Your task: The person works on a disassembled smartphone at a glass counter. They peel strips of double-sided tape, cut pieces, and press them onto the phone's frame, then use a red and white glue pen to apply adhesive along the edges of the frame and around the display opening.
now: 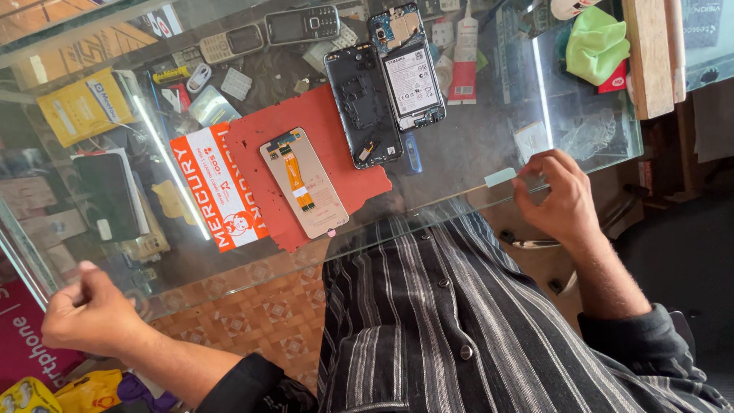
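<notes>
We held a thin strip with a pale tab [501,177] pinched in our right hand [558,200] at the near edge of the glass bench [489,145], our left hand [88,313] curled shut and empty off its left end, while the display panel [303,182] lay on the red mat [321,122].

The person wears a dark, near-black button-up shirt [459,306] crossed by thin grey and white vertical stripes, some in close pairs. A row of small dark round buttons [461,352] runs down the front placket at the lower centre of the frame. The long sleeves are pushed back to the forearms, bunching as dark cuffs at lower left [252,382] and lower right [642,329]. Both hands are bare.
</notes>
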{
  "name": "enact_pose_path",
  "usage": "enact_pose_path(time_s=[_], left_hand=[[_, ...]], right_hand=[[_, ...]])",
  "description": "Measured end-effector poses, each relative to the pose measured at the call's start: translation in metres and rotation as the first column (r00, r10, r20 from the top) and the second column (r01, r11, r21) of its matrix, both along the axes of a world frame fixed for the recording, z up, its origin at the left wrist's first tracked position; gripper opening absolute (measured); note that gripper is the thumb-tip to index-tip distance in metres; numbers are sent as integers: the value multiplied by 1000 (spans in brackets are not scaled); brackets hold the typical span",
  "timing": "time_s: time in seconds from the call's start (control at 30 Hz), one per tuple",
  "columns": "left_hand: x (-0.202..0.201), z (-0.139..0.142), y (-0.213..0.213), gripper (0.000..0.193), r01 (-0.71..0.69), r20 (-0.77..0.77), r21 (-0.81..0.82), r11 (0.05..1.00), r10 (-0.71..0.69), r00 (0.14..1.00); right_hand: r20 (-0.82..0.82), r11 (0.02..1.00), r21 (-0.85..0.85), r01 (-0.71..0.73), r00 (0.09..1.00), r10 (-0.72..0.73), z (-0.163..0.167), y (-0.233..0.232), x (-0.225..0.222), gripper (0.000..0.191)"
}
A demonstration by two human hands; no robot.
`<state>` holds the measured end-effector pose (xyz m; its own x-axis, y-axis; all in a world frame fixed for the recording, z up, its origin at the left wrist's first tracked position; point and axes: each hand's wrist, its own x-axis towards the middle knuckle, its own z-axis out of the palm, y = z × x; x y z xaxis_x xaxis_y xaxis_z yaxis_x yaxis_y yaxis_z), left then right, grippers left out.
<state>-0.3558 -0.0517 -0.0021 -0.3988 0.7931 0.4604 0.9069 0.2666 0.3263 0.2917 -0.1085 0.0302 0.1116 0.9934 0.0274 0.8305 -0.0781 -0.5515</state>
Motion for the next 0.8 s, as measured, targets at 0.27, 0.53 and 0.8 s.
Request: enact_pose_path(time_s=[0.27, 0.53, 0.8], left_hand=[[17, 13, 11, 13, 12, 313, -49, 999, 4, 950], [95, 43, 21, 16, 181, 600, -76, 980, -100, 794], [256, 42, 13, 67, 561, 928, 309, 768, -116, -353]], right_hand=[[252, 993, 49, -105, 964, 89, -11, 10, -6, 16], [86, 961, -38, -275, 957, 277, 63, 22, -28, 27], [276, 696, 227, -682, 730, 625, 89, 104, -100, 32]])
